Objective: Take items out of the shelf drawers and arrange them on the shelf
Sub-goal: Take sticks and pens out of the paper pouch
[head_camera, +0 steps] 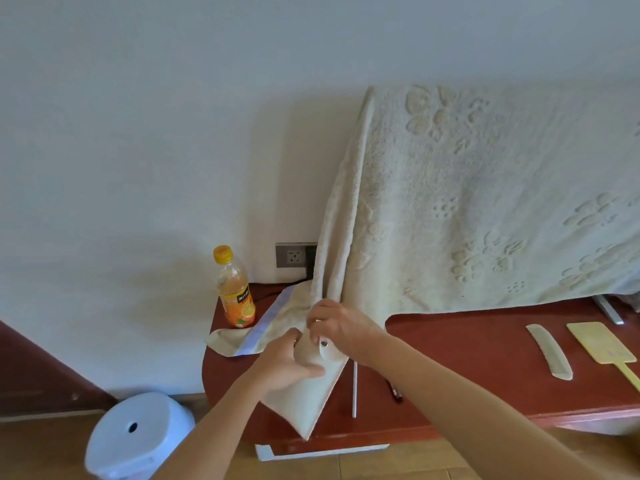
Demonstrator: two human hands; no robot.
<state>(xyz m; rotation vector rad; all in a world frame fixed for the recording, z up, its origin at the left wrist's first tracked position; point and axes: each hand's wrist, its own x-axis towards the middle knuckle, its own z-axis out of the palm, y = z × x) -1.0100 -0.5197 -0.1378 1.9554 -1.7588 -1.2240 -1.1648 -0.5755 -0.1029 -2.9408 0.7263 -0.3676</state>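
While both hands work at the left end of the reddish-brown wooden surface [485, 358], this looks like the arranging step: a small pale cylindrical object [320, 351] is up off the surface. The left hand [287, 362] wraps around its lower body, fingers curled closed on it. The right hand [337, 327] pinches its top with narrowed fingertips, perhaps twisting; hard to tell. Beneath hangs the cream embossed towel [485, 188]. An orange juice bottle [235, 289] stands far left; a pale comb [550, 351] lies well right. Next, I'd judge, it needs a clear upright spot.
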